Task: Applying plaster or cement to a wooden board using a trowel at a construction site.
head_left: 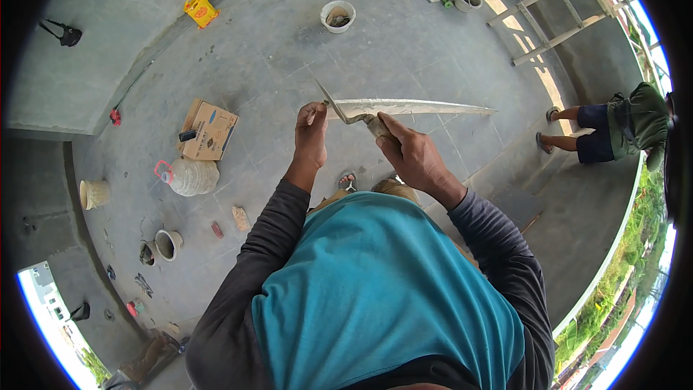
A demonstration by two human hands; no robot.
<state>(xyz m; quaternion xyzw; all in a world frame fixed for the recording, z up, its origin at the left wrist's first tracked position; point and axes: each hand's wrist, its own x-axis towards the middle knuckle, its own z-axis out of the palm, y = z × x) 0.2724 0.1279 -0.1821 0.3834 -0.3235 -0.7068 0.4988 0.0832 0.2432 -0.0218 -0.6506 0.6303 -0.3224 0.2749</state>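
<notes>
My right hand [417, 152] is wrapped round the handle of a trowel [338, 106], whose thin metal blade points up and to the left. My left hand [312, 137] is closed beside the blade, its fingers at the near end of a long pale board [411, 107]. From there the board stretches right, narrowing toward its far end low over the grey floor. The trowel crosses in front of the board's near end and partly covers it, so the left fingers' exact grip is hard to make out.
A white bucket [338, 17] stands ahead. To the left are a cardboard box [211, 132], a large plastic jug [193, 178] and small pails [168, 245]. A wooden ladder [556, 20] leans at the far right. Another person [613, 126] stands at the right, near the open edge.
</notes>
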